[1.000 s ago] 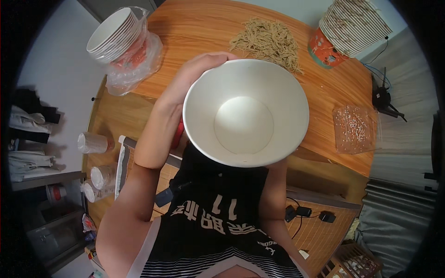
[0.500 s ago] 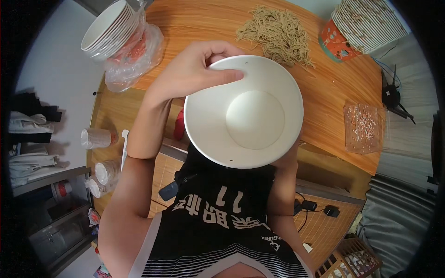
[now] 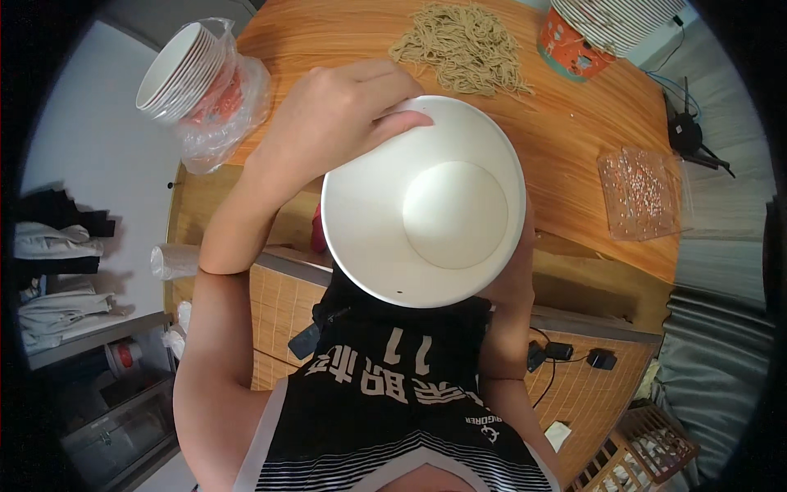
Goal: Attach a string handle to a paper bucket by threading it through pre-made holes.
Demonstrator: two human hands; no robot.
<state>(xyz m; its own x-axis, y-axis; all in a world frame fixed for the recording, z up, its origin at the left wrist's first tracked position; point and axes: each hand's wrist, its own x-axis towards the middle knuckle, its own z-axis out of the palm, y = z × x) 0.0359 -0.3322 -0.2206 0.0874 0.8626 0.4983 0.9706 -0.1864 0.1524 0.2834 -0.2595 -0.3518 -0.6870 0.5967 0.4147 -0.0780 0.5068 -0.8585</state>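
A white round paper bucket (image 3: 361,205) faces me with its open mouth, over my lap at the table's front edge. Its inside is bare, and a small hole shows near the rim at top and bottom. My left hand (image 3: 352,107) is closed on the upper left rim, thumb inside and fingers over the outside. My right hand (image 3: 518,254) lies against the bucket's outer right side; its fingers are hidden behind the wall. Beyond the bucket, a loose heap of tan twine (image 3: 467,49) rests on the wooden table (image 3: 574,156).
Stacked orange-and-white buckets (image 3: 574,49) with twine on them stand far right. At far left, more stacked buckets (image 3: 184,74) sit in a clear plastic bag (image 3: 217,139). A clear box (image 3: 639,193) of small red and white pieces lies at the right edge, beside a black device (image 3: 687,131).
My left hand's fingers have drawn closer together on the rim, and its wrist and forearm have shifted left. The bucket has tilted slightly. The whole view has shifted a little.
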